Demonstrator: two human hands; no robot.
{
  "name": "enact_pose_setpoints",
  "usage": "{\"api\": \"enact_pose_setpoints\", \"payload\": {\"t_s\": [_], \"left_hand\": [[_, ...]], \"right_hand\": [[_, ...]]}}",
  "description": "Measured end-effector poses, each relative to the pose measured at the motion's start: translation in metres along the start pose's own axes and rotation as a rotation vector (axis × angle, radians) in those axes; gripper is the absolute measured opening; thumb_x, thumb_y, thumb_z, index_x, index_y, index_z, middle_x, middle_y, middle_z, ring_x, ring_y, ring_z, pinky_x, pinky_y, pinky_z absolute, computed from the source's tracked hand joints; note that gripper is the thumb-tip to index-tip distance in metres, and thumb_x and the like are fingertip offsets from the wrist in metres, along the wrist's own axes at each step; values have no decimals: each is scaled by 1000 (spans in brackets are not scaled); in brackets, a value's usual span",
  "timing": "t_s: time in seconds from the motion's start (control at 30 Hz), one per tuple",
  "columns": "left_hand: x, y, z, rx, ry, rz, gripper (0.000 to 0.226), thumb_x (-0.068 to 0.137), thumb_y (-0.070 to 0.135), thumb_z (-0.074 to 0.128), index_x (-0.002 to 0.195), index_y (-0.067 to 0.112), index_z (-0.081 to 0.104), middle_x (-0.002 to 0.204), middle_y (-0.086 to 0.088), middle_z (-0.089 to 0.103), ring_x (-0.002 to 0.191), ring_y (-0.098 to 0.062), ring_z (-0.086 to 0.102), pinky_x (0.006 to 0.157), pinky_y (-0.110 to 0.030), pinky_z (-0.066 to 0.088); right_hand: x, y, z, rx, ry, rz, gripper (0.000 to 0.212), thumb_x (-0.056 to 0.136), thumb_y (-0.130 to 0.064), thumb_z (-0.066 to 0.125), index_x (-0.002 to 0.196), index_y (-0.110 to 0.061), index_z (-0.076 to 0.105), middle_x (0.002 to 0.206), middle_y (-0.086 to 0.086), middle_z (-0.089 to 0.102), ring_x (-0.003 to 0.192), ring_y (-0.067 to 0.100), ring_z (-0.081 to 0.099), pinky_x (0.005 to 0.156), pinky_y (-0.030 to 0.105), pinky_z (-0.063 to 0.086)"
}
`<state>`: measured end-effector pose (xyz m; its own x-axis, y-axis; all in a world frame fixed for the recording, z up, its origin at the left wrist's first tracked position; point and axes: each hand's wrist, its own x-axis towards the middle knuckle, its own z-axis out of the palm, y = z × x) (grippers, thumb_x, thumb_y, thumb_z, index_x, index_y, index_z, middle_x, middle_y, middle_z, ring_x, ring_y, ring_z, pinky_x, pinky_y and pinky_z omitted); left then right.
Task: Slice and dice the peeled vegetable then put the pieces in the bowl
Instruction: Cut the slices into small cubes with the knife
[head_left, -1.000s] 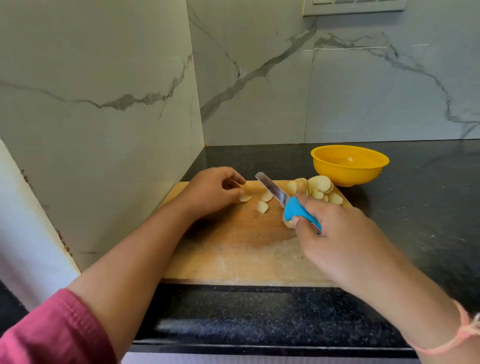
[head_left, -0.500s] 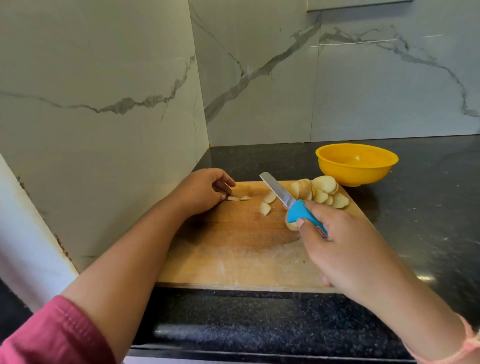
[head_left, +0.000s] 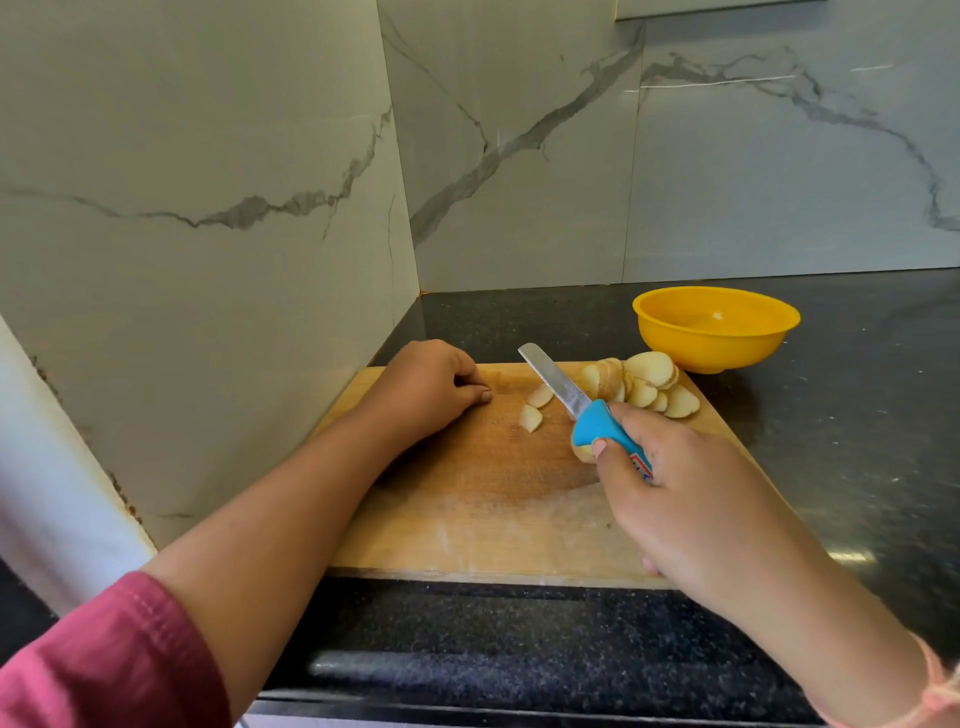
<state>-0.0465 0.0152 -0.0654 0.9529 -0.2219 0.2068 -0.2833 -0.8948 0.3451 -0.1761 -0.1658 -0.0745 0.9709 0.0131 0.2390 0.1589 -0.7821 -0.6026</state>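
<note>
Pale, rounded vegetable slices (head_left: 649, 370) fanned in an overlapping heap at the far right corner of the scuffed wooden cutting board (head_left: 467, 519), two small wedges (head_left: 531, 417) loose beside them. Right grip (head_left: 691, 504) clamped round the blue handle of a knife (head_left: 589, 415), round-tipped steel blade slanting between wedges and heap; left grip (head_left: 426, 389) knuckled down on the board's far left, fingers curled under, contents impossible to tell. Beyond, a glossy yellow bowl (head_left: 717, 338) on the speckled black bench (head_left: 857, 415).
</note>
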Motion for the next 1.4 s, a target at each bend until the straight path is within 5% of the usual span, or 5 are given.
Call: {"api": "enact_pose_setpoints", "payload": {"t_s": [0.43, 0.7, 1.0, 1.27, 1.4], "left_hand": [[-23, -29, -28, 99, 77, -272, 13, 89, 13, 64, 100, 15, 72, 109, -4, 66, 99, -18, 58, 86, -28, 47], [-20, 4, -16, 82, 47, -89, 23, 84, 37, 69, 92, 16, 75, 95, 2, 65, 87, -12, 57, 72, -26, 46], [-13, 32, -7, -14, -274, 235, 25, 93, 10, 57, 114, 22, 65, 107, 10, 52, 102, -7, 53, 93, -25, 48], [-19, 16, -3, -6, -83, 0, 11, 94, 27, 58, 103, 21, 60, 99, 5, 60, 87, -8, 55, 82, -26, 50], [-23, 6, -7, -76, 1, -116, 14, 90, 23, 63, 104, 19, 65, 99, 4, 63, 87, -9, 57, 76, -23, 49]], "right_hand": [[-2, 1, -2, 30, 6, -22, 38, 97, -35, 37, 134, -32, 43, 64, -8, 50, 55, 7, 57, 52, 19, 47], [0, 2, -3, 53, 7, -3, 37, 98, -35, 37, 134, -31, 43, 66, -8, 53, 54, 6, 56, 54, 19, 47], [0, 1, -3, 55, 0, 13, 35, 98, -34, 37, 131, -31, 46, 66, -8, 50, 55, 8, 56, 52, 21, 46], [2, -3, -3, 8, -25, 10, 31, 97, -34, 37, 127, -31, 48, 68, -8, 52, 56, 9, 56, 53, 24, 47], [4, -11, -1, -103, -77, -32, 40, 97, -35, 36, 137, -34, 37, 96, -7, 58, 67, 6, 55, 58, 22, 50]]}}
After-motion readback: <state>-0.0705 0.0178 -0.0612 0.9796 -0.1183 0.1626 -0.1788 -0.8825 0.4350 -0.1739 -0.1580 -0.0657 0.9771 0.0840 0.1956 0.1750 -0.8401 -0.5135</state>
